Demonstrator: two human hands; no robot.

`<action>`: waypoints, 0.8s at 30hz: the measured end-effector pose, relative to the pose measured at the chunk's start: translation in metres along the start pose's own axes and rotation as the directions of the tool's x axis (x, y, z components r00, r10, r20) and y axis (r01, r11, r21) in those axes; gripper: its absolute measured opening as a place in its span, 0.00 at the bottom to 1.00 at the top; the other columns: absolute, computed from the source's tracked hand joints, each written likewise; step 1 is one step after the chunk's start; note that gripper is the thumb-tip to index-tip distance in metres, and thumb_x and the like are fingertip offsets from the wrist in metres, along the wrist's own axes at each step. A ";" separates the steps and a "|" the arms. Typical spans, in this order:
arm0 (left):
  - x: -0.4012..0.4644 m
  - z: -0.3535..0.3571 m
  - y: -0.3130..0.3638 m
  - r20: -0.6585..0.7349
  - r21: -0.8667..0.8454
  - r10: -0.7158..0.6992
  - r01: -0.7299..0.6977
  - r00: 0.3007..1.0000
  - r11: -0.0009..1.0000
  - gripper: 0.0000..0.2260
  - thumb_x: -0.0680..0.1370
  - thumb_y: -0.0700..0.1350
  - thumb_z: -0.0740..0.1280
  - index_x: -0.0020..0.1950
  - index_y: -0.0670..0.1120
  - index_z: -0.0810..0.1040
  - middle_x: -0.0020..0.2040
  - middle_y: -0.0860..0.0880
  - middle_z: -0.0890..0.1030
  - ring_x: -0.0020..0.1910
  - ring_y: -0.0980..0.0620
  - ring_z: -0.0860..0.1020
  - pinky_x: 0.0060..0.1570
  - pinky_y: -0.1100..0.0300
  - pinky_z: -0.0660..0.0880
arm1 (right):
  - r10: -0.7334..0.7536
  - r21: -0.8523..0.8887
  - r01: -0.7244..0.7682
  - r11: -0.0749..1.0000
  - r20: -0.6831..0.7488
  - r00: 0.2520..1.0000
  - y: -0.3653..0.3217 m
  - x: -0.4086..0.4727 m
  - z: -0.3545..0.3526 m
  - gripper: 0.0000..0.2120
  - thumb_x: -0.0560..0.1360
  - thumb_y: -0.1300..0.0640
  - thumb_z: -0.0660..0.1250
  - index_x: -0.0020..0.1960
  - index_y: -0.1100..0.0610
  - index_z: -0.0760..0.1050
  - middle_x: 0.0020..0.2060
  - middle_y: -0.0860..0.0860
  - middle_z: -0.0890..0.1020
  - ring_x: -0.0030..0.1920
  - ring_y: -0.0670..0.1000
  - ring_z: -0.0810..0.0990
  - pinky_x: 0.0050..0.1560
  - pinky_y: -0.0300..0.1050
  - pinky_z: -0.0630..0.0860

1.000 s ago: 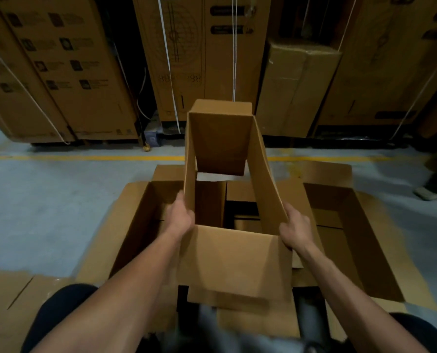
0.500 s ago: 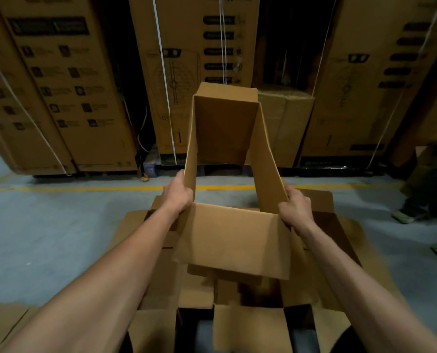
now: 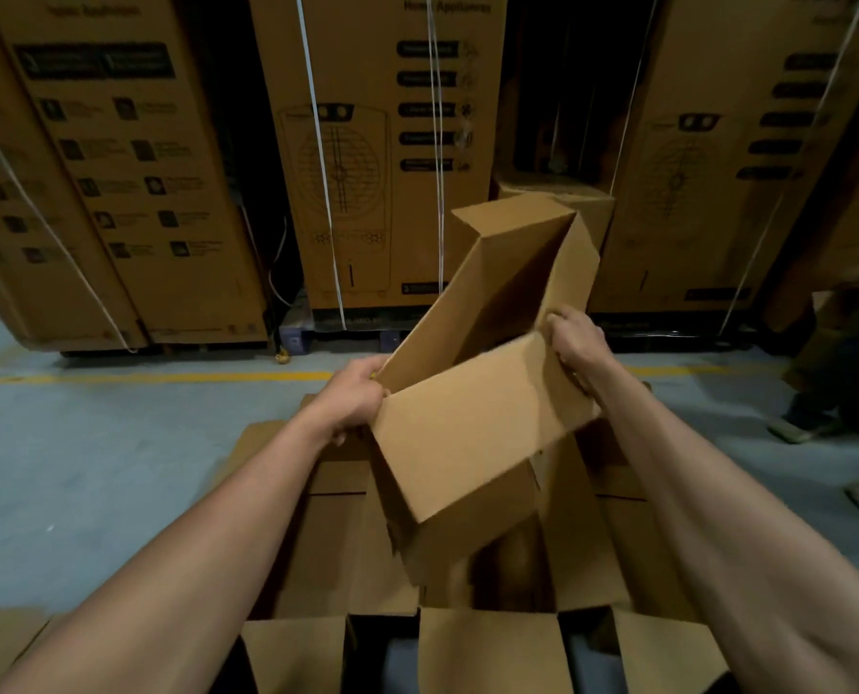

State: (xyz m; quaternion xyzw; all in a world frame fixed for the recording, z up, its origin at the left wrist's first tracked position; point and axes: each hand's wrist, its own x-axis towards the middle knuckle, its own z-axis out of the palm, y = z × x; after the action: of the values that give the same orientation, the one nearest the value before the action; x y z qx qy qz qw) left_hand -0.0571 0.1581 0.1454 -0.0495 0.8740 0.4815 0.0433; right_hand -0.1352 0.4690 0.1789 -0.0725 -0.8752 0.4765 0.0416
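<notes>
1. At centre frame, the tilted brown cardboard box (image 3: pixel 467 433) is pinched at opposite edges by the left grip (image 3: pixel 352 398) and the right grip (image 3: pixel 575 343).
2. It could be dropped if a thin edge is let slip.

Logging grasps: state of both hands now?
Left hand: grips the open brown cardboard box at its left edge.
Right hand: grips its right edge.
</notes>
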 end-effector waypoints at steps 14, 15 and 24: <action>-0.026 0.082 -0.062 0.323 -0.645 -0.208 0.376 0.923 0.665 0.15 0.86 0.36 0.60 0.62 0.41 0.87 0.47 0.40 0.86 0.41 0.46 0.85 0.37 0.54 0.82 | -0.093 -0.020 0.096 0.995 0.087 0.992 0.037 -0.036 0.045 0.22 0.88 0.43 0.54 0.70 0.52 0.80 0.67 0.52 0.80 0.68 0.54 0.76 0.66 0.50 0.70; -0.026 0.086 -0.058 0.312 -0.659 -0.207 0.368 0.927 0.656 0.15 0.86 0.36 0.59 0.62 0.41 0.86 0.47 0.40 0.86 0.41 0.46 0.85 0.37 0.54 0.83 | -0.102 -0.044 0.104 0.994 0.053 0.993 0.037 -0.042 0.045 0.20 0.88 0.45 0.56 0.70 0.52 0.80 0.65 0.52 0.81 0.67 0.54 0.76 0.64 0.48 0.71; -0.011 0.098 -0.012 0.215 -0.832 -0.252 0.312 0.944 0.460 0.14 0.89 0.43 0.55 0.59 0.43 0.81 0.45 0.42 0.85 0.43 0.45 0.84 0.45 0.48 0.84 | 0.166 0.124 -0.163 0.979 -0.013 0.986 0.047 -0.107 0.029 0.16 0.85 0.48 0.64 0.48 0.58 0.82 0.37 0.53 0.86 0.40 0.54 0.86 0.47 0.56 0.87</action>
State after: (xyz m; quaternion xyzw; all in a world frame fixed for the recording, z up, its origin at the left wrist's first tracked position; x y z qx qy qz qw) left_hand -0.0416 0.2347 0.0848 -0.1933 0.4994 0.8362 0.1186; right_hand -0.0297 0.4526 0.1231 -0.1476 -0.8348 0.5301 0.0166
